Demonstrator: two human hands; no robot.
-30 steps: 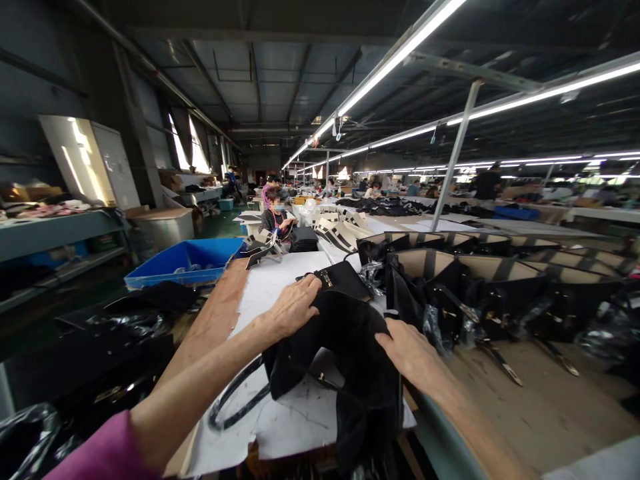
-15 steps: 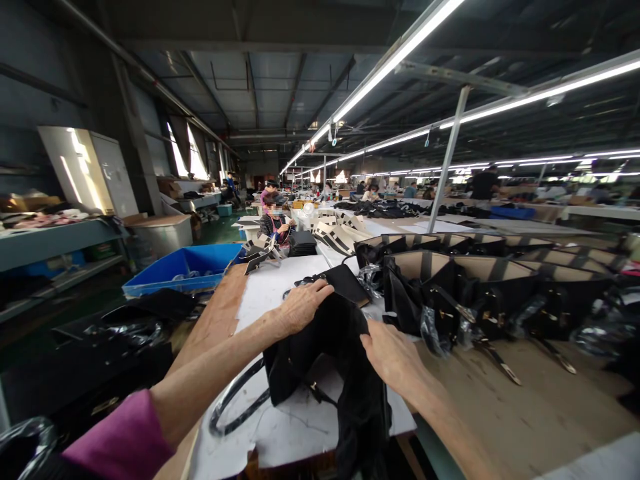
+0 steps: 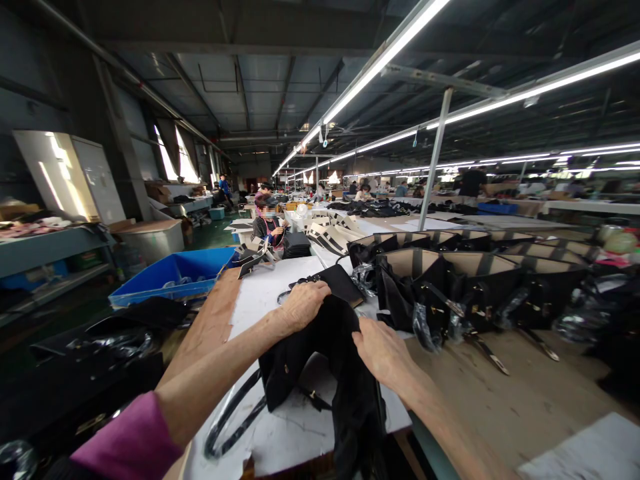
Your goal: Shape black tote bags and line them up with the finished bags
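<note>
Hands: two, the left hand (image 3: 303, 303) and the right hand (image 3: 383, 350). Black bag (image 3: 350, 373) under them: one. Flat black pouch (image 3: 343, 280): one. Open tan-lined bags (image 3: 450, 267) in a row: at least three. Blue bin (image 3: 170, 273): one. Seated person (image 3: 267, 225): one.

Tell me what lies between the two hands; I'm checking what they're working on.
Dark fabric of the black bag fills the gap between the left hand and the right hand, both touching it; the head view shows this.

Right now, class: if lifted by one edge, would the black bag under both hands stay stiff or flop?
Probably flop: the black bag drapes over the table edge and creases under the left hand and right hand. Its strap would likely dangle; rolling seems unlikely.
</note>
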